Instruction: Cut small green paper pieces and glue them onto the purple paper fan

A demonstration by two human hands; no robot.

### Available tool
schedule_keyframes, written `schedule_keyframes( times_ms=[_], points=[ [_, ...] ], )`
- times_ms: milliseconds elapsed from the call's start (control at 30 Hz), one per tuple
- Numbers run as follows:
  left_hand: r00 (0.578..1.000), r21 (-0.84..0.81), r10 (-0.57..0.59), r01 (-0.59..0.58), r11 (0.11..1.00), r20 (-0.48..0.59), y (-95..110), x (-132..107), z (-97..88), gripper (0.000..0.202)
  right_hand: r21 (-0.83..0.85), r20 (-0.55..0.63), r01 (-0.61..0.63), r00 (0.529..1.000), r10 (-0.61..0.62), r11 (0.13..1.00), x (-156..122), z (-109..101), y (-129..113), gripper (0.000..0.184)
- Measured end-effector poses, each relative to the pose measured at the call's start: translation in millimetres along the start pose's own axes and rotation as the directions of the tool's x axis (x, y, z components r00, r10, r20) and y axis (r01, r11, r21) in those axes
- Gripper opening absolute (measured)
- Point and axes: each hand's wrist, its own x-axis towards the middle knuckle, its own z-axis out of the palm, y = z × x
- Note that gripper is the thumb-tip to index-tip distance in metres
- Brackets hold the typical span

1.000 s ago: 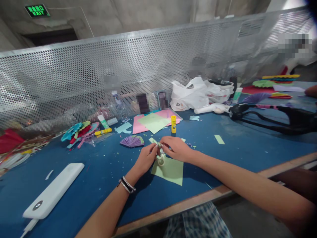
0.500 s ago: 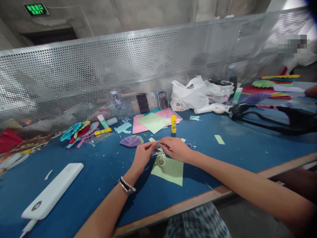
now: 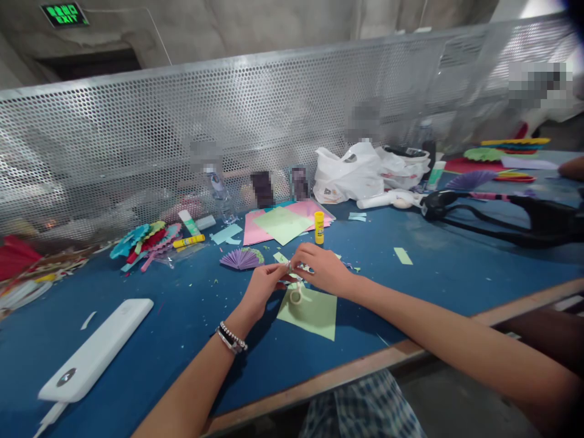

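Observation:
My left hand (image 3: 266,283) and my right hand (image 3: 322,266) meet over the middle of the table, fingertips almost touching. Both are closed in a pinch around something small and pale that I cannot make out. Just below the fingers is a pair of scissors (image 3: 296,296), its light ring handle showing over a light green sheet of paper (image 3: 314,313); the fingers partly cover the rest of it. Left of my hands lies a purple folded paper fan (image 3: 241,259) with a green patterned edge. A yellow glue stick (image 3: 319,228) stands upright beyond them.
Pink and green paper sheets (image 3: 280,225) lie behind my hands. A white power bank (image 3: 98,350) with a cable is at the front left, paper rosettes (image 3: 146,240) behind it. White plastic bags (image 3: 349,173) and a black strapped bag (image 3: 502,216) are on the right. A perforated metal screen (image 3: 159,128) runs behind.
My right hand has lifted slightly, and its fingers have shifted a little at the pinch. My left fingers have moved only slightly. The things on the table stay where they were.

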Motion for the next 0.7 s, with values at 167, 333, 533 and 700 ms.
schedule_keyframes(
  times_ms=[167,333,533,700],
  points=[
    [1.0,0.009,0.019,-0.02,1.0,0.01,-0.3,-0.5,0.4,0.037,0.081,0.011,-0.029,1.0,0.028,0.996,0.8,-2.3,0.9,0.006],
    [0.999,0.047,0.05,-0.05,0.998,-0.006,-1.0,1.1,1.4,0.043,0.237,0.004,-0.11,0.994,0.112,0.965,2.5,-0.6,3.4,0.004],
    [0.989,0.125,0.147,-0.147,0.981,0.011,1.1,0.9,0.6,0.044,0.405,0.018,-0.189,0.98,0.199,0.895,5.6,0.0,5.0,0.004],
    [0.978,0.255,0.207,-0.205,0.945,0.016,1.0,-0.5,0.4,0.043,0.535,0.081,-0.302,0.948,0.307,0.789,7.1,2.6,8.2,0.011]
  ],
)
